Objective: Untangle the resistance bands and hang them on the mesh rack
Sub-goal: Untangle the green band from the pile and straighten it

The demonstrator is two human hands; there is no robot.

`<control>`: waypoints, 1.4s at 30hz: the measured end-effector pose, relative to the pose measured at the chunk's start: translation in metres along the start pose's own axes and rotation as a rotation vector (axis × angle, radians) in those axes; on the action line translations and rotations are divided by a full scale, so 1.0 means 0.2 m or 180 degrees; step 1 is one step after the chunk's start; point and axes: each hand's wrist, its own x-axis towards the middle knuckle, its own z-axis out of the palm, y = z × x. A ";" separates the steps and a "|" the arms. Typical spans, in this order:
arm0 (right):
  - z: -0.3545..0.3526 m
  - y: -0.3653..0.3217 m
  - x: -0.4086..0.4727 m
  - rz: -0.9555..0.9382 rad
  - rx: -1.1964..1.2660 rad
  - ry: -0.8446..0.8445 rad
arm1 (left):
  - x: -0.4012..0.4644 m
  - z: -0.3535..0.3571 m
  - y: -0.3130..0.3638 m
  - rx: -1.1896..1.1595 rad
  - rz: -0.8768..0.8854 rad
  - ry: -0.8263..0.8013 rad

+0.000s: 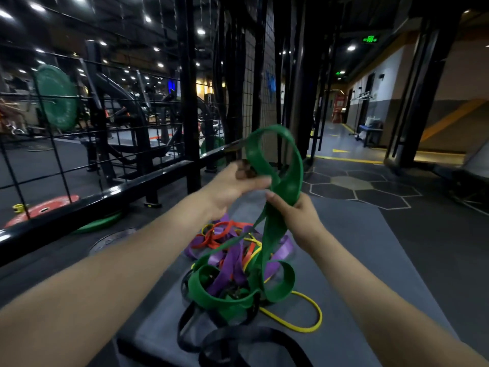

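A wide green resistance band (275, 165) loops up above my hands and trails down into a tangled pile (238, 271) of purple, red, yellow, green and black bands on a grey mat (370, 260). My left hand (235, 186) pinches the green band near its crossing, and a dark strap end shows at the fingers. My right hand (296, 207) grips the same band just below the loop. The black mesh rack (254, 83) stands upright ahead, beyond my hands.
A black steel rail (105, 202) and wire fence run along the left. Behind it lie a red plate (42, 207) and green weight plates (57, 96). Dark pillars stand right of the rack. A corridor with hexagon floor tiles (370, 186) opens to the right.
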 end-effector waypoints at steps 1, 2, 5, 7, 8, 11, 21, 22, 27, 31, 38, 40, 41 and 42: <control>-0.03 -0.02 0.01 0.0008 0.0010 0.0143 | 0.00 0.00 -0.10 0.0474 -0.0062 -0.0050; -0.07 -0.03 0.02 0.0028 0.0009 0.0282 | -0.01 0.01 -0.20 0.1012 -0.0156 -0.0134; -0.19 -0.09 0.05 0.0117 0.0114 0.0729 | -0.05 0.03 -0.49 0.2475 -0.0216 -0.0563; -0.31 -0.09 0.08 0.0215 0.0187 0.1080 | -0.07 0.04 -0.63 0.3254 -0.0246 -0.0421; -0.37 -0.09 0.08 0.0301 0.0205 0.1265 | -0.07 0.03 -0.68 0.3741 -0.0228 -0.0212; -0.56 -0.02 0.07 0.0622 0.0262 0.1665 | -0.05 -0.06 -0.76 0.4177 -0.0233 0.0254; -0.70 0.56 0.01 0.1910 -0.1011 0.1268 | 0.02 -0.07 -0.73 0.3640 0.0357 0.0778; -0.70 0.61 0.00 0.2042 -0.1111 0.1201 | 0.04 -0.06 -0.71 0.3617 0.0393 0.0783; -0.67 0.68 -0.06 0.2326 -0.2006 0.0755 | 0.07 -0.02 -0.72 0.3510 0.0213 0.0634; -0.66 0.63 -0.10 0.2275 -0.2914 0.0523 | 0.06 -0.01 -0.72 0.3234 0.0200 0.0392; -0.32 0.37 -0.07 0.0314 -0.2434 -0.0308 | 0.02 0.12 -0.61 0.2925 0.0235 0.0264; -0.22 0.32 -0.08 0.0395 -0.2001 -0.0726 | 0.01 0.11 -0.62 0.2853 0.0265 0.0277; -0.19 0.32 -0.09 0.0465 -0.1794 -0.0830 | 0.01 0.10 -0.63 0.2773 0.0247 0.0297; -0.18 0.32 -0.09 0.0490 -0.1651 -0.0871 | 0.00 0.07 -0.64 0.2677 0.0217 0.0319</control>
